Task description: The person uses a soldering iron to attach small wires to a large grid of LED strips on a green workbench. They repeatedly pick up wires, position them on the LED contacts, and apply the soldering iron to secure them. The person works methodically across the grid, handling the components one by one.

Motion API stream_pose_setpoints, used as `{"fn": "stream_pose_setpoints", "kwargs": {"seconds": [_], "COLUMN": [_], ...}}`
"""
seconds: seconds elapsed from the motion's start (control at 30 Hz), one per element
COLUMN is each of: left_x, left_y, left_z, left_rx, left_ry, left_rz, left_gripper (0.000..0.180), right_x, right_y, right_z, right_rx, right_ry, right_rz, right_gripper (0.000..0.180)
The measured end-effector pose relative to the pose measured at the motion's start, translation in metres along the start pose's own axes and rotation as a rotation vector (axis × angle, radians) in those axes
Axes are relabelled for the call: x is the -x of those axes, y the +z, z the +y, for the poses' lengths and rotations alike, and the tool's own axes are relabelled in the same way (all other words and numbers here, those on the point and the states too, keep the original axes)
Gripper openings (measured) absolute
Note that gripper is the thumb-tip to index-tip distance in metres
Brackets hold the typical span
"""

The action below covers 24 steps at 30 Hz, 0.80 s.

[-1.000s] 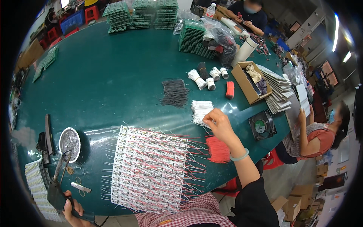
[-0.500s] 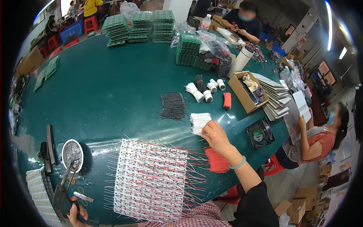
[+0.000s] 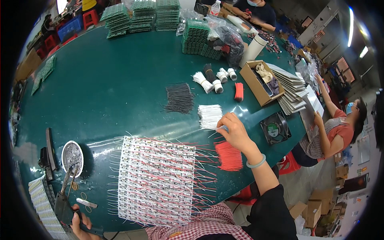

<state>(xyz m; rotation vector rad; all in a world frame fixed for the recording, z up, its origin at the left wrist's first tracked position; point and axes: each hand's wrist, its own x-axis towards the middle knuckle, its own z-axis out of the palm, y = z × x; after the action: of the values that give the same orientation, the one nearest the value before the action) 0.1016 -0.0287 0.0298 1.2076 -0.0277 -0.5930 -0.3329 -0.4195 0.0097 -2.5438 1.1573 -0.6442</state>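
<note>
My left hand [image 3: 82,225] is wrapped round the black handle of a soldering gun [image 3: 61,207] at the lower left. The gun's tip reaches to a white bowl [image 3: 82,158] with grey, shiny contents. My right hand [image 3: 237,135] has thumb and forefinger pinched at the near edge of a pile of white wires [image 3: 209,115]; whatever lies between the fingertips is too small to make out. Just below that hand is a pile of red wires [image 3: 229,157]. In front of me lies a white circuit board panel [image 3: 156,182] with many red and white wires across it.
Black wires [image 3: 179,98], bundled wires [image 3: 203,82], a cardboard box [image 3: 256,94] and a fan [image 3: 275,128] lie farther off. Green board stacks [image 3: 168,16] line the far edge. Tweezers [image 3: 87,203] lie beside the gun. One co-worker [image 3: 338,136] sits at the right, another [image 3: 260,16] opposite.
The view has tilted, so the table's things sit higher. My right hand has drawn slightly toward me from the white wires. The co-worker at the right has stretched out an arm.
</note>
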Motion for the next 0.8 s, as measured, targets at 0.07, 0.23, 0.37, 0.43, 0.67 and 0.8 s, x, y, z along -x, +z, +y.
{"fn": "stream_pose_setpoints", "kwargs": {"seconds": [0.07,0.23,0.37,0.43,0.67,0.8], "left_x": [-0.002,-0.002,0.0,0.004,0.024,0.019], "left_y": [-0.001,-0.001,0.0,0.004,0.049,0.06], "left_z": [0.0,0.0,-0.001,0.0,-0.002,-0.01], "left_rx": [0.033,0.038,0.026,0.029,-0.07,-0.114], "left_ry": [-0.038,-0.015,-0.008,0.006,0.124,0.106], "left_rz": [-0.036,-0.036,-0.03,-0.054,0.003,-0.026], "left_gripper": [0.028,0.028,0.027,0.026,0.027,0.029], "right_x": [0.003,0.002,-0.007,-0.014,-0.076,-0.135], "right_y": [0.0,0.012,0.019,0.021,0.036,0.067], "right_z": [0.0,0.007,0.01,0.006,-0.022,-0.01], "right_rx": [-0.025,-0.032,0.024,0.015,0.003,0.077], "right_ry": [-0.018,-0.016,-0.033,-0.048,-0.186,-0.269], "right_rz": [-0.06,-0.07,-0.007,-0.016,0.061,0.219], "right_gripper": [0.022,0.02,0.017,0.015,0.009,0.007]}}
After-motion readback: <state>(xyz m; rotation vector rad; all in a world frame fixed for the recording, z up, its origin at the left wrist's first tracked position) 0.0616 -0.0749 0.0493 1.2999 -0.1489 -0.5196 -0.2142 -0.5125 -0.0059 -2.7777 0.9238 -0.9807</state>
